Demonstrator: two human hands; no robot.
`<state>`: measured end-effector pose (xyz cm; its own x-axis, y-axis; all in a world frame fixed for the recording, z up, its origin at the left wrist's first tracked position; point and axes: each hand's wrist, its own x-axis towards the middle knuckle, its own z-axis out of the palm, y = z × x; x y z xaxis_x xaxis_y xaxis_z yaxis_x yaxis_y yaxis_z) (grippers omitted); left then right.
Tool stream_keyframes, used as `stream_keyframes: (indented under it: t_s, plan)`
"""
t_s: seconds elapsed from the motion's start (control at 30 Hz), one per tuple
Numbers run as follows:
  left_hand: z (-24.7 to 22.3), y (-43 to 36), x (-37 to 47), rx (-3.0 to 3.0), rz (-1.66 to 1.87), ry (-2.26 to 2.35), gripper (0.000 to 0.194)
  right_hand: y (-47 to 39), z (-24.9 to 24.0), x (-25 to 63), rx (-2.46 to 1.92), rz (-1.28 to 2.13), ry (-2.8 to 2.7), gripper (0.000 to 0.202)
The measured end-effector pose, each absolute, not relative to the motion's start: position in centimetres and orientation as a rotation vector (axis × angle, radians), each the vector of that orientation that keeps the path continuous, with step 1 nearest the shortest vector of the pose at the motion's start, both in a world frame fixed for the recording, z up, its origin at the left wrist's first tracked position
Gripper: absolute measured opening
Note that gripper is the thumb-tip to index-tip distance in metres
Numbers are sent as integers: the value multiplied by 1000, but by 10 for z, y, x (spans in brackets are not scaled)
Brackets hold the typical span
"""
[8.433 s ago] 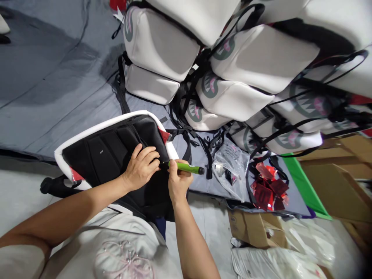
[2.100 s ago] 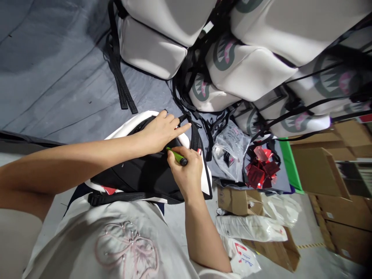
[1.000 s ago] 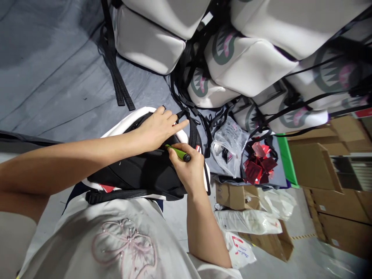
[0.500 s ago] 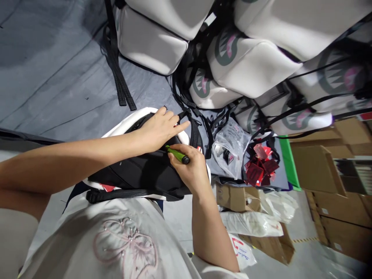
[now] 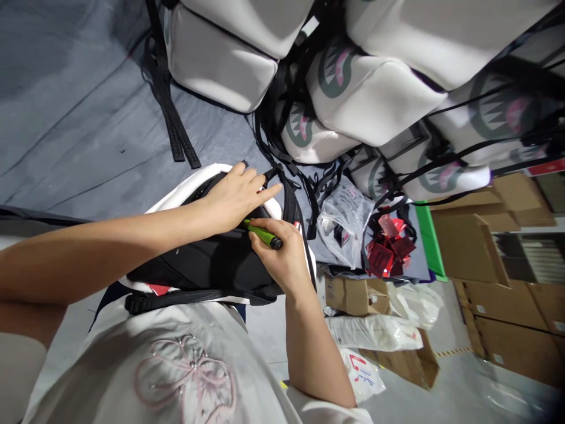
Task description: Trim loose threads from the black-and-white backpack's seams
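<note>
Head view, sole view available. Work with pen (image 5: 267, 237) on bag (image 5: 212, 259) judged in progress, not complete. Done: bag laid black side up; pen in hand, inner end at black side. Left, by judgement: pen clear of bag, both hands off bag. No finished mark discernible; inner end of pen obscured beside left hand (image 5: 241, 197), exact contact therefore impossible to confirm. Likewise impossible to tell from appearance whether white bags (image 5: 223, 59), piled beyond bag on table (image 5: 79, 171), need or have had the same work.

Position of bag: lies directly beneath both hands, between shirt (image 5: 194, 353) and table, overlapping near edge of table in this view. Support underneath hidden.

Left hand: spread, palm down over far part of bag, fingers parted and reaching to far rim. Pinches nothing visible.

Right hand (image 5: 285, 250): over right part of bag, just beside left hand. Pinches pen between thumb and fingers, black end pointing right, opposite end toward left hand.

Surroundings: red pieces (image 5: 388, 250) at near right corner of table; clear sack (image 5: 346, 218) just left of these, close to near edge.
</note>
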<state>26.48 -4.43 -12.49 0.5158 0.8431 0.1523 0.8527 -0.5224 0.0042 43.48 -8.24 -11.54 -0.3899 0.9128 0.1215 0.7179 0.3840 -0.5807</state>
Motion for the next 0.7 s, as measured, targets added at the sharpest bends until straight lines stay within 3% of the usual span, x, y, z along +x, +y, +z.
stream_keyframes:
  t_s: [0.7]
  plan:
    - [-123, -46, 267, -2634, -154, -1465, 67, -88, -133, 439, -1346, 785, -2026, 15]
